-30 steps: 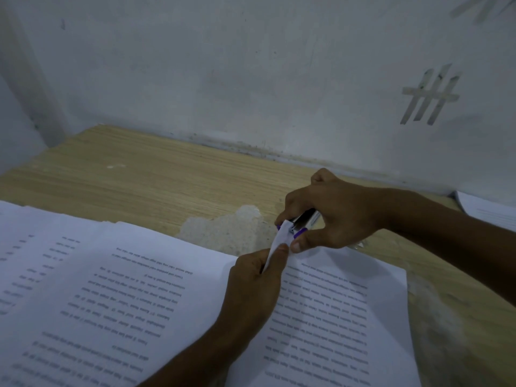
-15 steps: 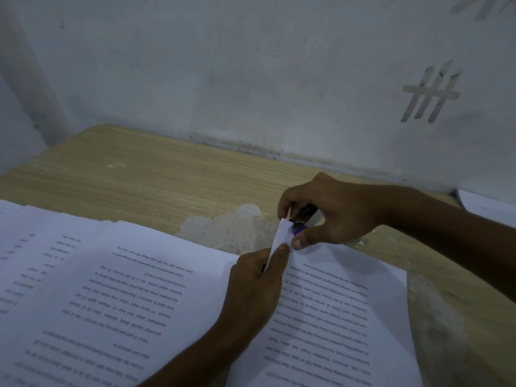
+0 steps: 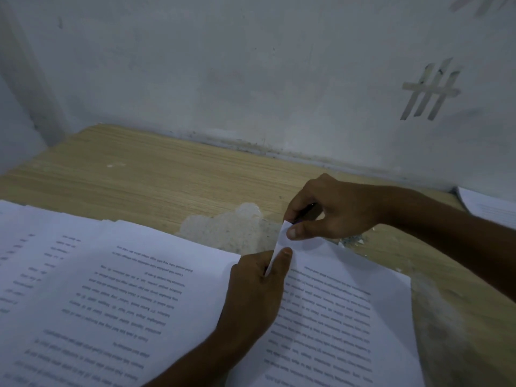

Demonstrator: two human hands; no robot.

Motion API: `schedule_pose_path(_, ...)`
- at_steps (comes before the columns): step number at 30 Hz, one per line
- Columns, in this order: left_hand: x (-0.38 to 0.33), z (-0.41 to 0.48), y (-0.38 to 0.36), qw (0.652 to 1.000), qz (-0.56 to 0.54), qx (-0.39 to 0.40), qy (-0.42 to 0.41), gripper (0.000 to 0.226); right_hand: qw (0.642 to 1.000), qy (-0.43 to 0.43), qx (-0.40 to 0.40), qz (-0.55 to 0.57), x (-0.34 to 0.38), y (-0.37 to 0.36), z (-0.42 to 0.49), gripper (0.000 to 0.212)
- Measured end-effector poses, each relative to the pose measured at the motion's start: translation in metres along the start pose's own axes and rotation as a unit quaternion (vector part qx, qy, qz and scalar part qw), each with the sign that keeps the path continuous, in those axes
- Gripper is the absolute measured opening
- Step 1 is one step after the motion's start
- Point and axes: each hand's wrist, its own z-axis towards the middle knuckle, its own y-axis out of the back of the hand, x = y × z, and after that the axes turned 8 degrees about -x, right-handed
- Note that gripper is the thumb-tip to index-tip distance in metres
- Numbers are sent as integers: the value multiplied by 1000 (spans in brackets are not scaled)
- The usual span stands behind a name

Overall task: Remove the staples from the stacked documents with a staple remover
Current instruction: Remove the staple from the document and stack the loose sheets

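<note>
The left hand (image 3: 257, 291) is pinching the upturned corner (image 3: 282, 241) of the printed document (image 3: 349, 317) between thumb and fingers (image 3: 282, 256). It is lifting the corner off the counter (image 3: 167, 180), apparently so the stapled spot is standing free for the tool. The right hand (image 3: 340, 213) is grasping the staple remover (image 3: 305, 209), a dark tool mostly hidden in the grip, and is bringing its tip to that raised corner just above the left thumb. The staple itself is too small to make out, so I cannot tell whether it is out yet. The rest of the document is lying flat on the wooden counter, beside a wider stack of printed pages (image 3: 97, 275) to the left. Small pale scraps (image 3: 352, 241) are lying near the right wrist, possibly pulled staples.
</note>
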Motion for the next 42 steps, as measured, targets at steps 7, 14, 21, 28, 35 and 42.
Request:
schedule_pose_path(7, 1, 0, 1, 1000, -3, -3, -3, 29, 999, 19, -7, -26, 4, -6, -2, 63)
schedule_pose_path(14, 2, 4, 1, 999, -9, -9, 41, 38, 1000, 12, 10, -9, 1, 3, -3, 49)
schedule_pose_path(21, 0, 2, 1, 1000, 0, 7, 20, 29, 1000, -3, 7, 10, -1, 1, -2, 59)
schedule_pose_path(28, -6, 1, 2, 1000, 2, 2, 16, 35, 1000, -4, 16, 21, -3, -1, -2, 42)
schedule_pose_path(35, -5, 0, 1, 999, -12, 10, 37, 30, 1000, -9, 13, 25, -6, 3, 1, 28)
schedule_pose_path(42, -8, -1, 1, 1000, 8, -15, 20, 47, 999, -20, -16, 47, -16, 9, -2, 20)
